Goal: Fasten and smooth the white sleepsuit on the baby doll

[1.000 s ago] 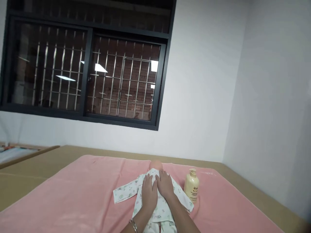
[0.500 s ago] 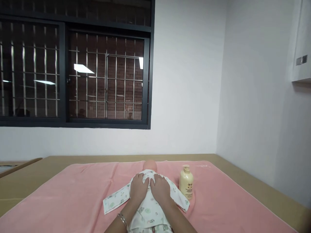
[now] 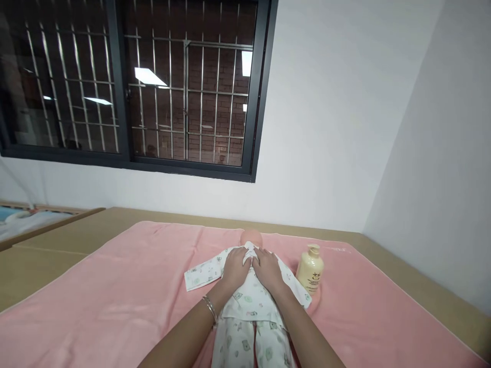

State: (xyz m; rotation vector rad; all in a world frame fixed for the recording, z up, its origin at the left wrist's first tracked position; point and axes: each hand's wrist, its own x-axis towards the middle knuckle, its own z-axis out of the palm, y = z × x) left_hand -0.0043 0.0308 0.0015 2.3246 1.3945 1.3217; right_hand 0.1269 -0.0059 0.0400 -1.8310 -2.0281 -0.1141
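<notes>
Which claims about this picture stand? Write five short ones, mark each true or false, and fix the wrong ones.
1. The left hand and right hand both lie on the printed white top. True.
2. A bracelet circles the left wrist. True.
3. The pale yellow pump bottle lies on its side. False: it stands upright.
4. The blanket under the doll is pink. True.
5. The doll's head is its part nearest the camera. False: the trousers are nearer, the head farther off.

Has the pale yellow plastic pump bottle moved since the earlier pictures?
No, the bottle hasn't shifted either way, judged against the white walls' lower corner.
</notes>
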